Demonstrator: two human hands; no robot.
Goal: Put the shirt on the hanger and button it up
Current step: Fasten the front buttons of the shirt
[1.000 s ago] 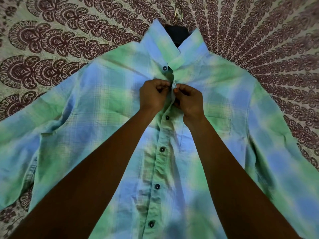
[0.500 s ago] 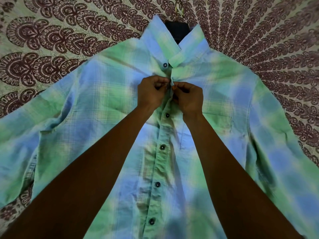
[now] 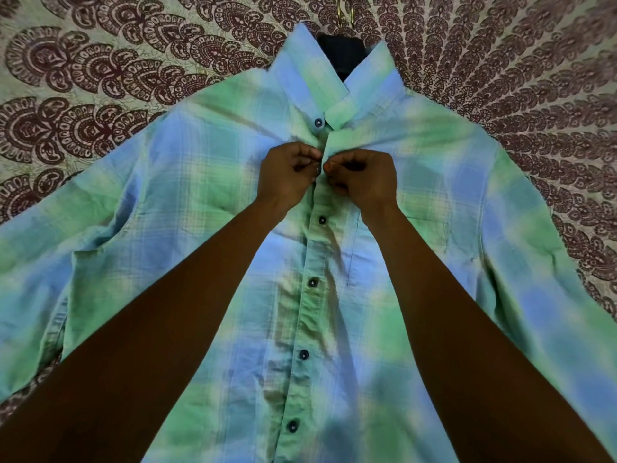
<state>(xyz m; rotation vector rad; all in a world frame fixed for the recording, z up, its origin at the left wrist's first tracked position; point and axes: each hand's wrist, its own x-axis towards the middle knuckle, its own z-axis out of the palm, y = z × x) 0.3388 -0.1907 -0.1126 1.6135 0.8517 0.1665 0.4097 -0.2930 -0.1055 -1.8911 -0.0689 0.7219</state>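
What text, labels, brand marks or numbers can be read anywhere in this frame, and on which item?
None can be read.
The plaid shirt shows no visible tag or logo; its collar opening shows only the dark hanger.
The bedspread carries a maroon ornamental print, not lettering.
The buttons are too small to show any marking.

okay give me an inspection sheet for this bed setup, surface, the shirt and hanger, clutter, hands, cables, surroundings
Surface: patterned bedspread, maroon motifs, under everything.
Job's things: plaid shirt laid flat, front up; four placket buttons below the hands look fastened; collar button visible. Dark hanger shows inside the collar, its hook above.
Clutter: nothing seen.
Grippers: left hand and right hand each hold a pinch grip on the placket just below the collar.
Cables: nothing seen.
Surroundings: only bedspread in view.
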